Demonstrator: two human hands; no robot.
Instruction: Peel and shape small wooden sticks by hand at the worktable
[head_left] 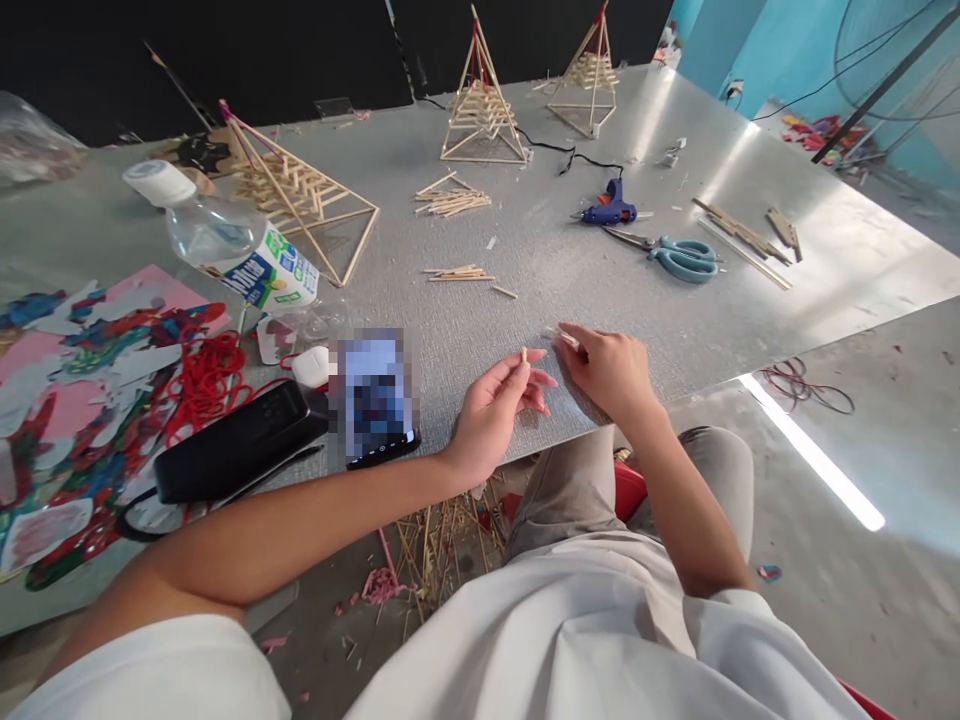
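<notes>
My left hand (487, 410) is above the table's near edge, thumb and forefinger pinching a short wooden stick (524, 356) that points upward. The other fingers of that hand are loosely spread. Just to the right, my right hand (611, 372) rests low over the tabletop with curled fingers. At its fingertips is a small clear, shiny piece (568, 337), too unclear to name. Ahead of both hands lie a small bundle of wooden sticks (459, 273) and one short loose stick (505, 292). A larger stick pile (454, 200) lies farther back.
Stick pyramids stand at the left (300, 200), back (484, 115) and far back (589, 80). A blue glue gun (611, 207), scissors (682, 258) and wooden strips (742, 230) lie right. Left are a bottle (232, 240), phone (379, 395), black case (232, 440) and red string (206, 380).
</notes>
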